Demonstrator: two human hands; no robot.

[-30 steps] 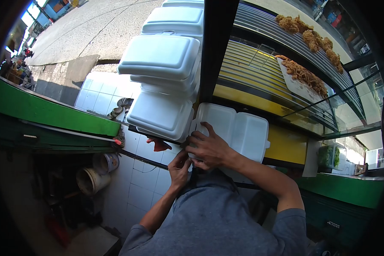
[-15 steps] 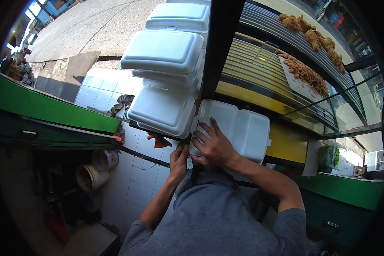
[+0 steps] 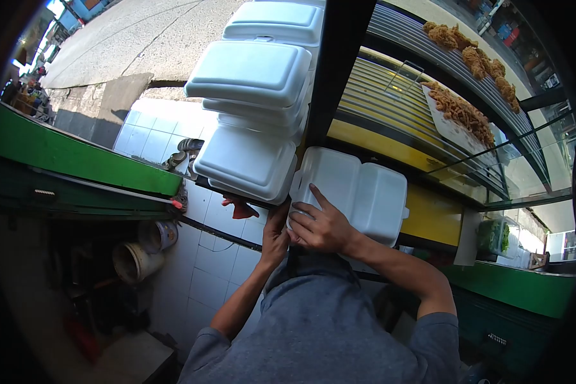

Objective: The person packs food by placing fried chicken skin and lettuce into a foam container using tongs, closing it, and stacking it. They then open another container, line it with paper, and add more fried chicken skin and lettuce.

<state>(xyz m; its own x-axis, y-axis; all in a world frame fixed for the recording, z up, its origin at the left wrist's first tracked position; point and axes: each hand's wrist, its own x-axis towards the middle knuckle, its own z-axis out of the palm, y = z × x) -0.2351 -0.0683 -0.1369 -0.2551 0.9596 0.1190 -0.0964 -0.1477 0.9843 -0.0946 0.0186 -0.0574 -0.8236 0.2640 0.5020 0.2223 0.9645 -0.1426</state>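
An open white foam box [image 3: 379,203] lies in front of me with its two halves side by side. My right hand [image 3: 323,225] rests on the near left part of it, fingers spread, the index finger pointing away from me. My left hand [image 3: 276,238] is at the box's left edge, close beside the right thumb. Its fingers are bent and partly in shadow, and whatever they may hold is hidden. Closed white foam boxes [image 3: 246,160] are stacked just beyond my left hand.
On the right, a glass case [image 3: 422,150] holds fried pieces [image 3: 473,61] and a tray of smaller fried strips [image 3: 461,114]. A black post [image 3: 340,64] stands beside the stacks. Green ledges [image 3: 77,153] flank me; buckets [image 3: 134,261] sit lower left.
My left hand has shifted slightly to the right and its fingers have moved. The fingers of my right hand have slid a little down and right on the box. The view has moved slightly.
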